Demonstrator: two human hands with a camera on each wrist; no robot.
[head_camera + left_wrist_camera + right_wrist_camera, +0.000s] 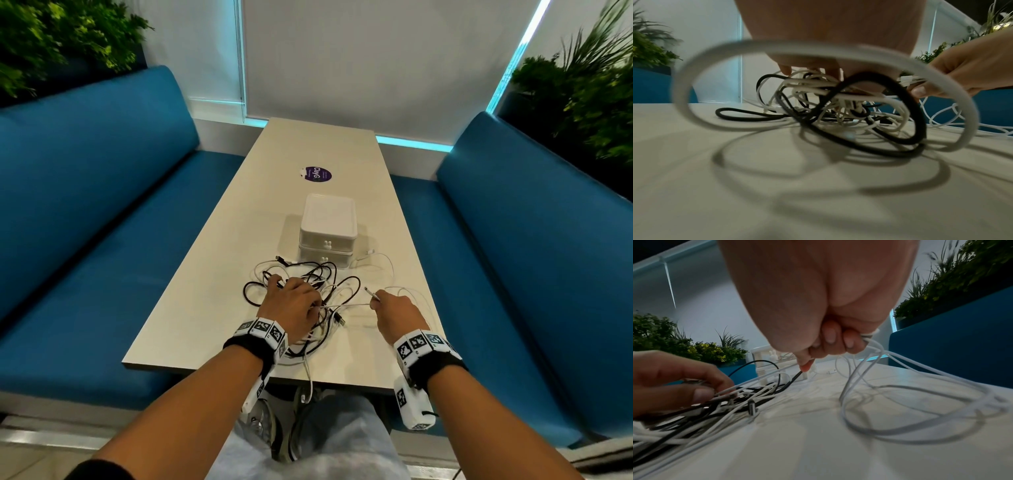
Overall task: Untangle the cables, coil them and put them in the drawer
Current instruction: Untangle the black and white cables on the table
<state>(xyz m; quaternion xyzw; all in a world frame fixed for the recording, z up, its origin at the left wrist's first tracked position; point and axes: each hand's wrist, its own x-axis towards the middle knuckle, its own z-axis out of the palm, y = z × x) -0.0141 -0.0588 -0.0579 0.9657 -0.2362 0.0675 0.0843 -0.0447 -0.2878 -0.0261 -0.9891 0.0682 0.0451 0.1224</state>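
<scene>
A tangle of black and white cables (308,287) lies on the near half of the pale table (205,308), just in front of a white two-drawer unit (328,226) with both drawers closed. My left hand (291,301) rests on the tangle, its thumb and fingers pinching strands (723,391). My right hand (390,308) is fisted around a white cable (349,304) whose plug end (370,293) pokes out above the fist. In the right wrist view, loose white loops (900,431) trail from that fist (828,344) onto the table.
Blue benches (102,205) run along both sides of the table, with plants behind them. A purple sticker (318,174) lies beyond the drawer unit. One white cable (310,377) hangs over the near table edge. Another white lead (376,257) lies to the right of the drawers.
</scene>
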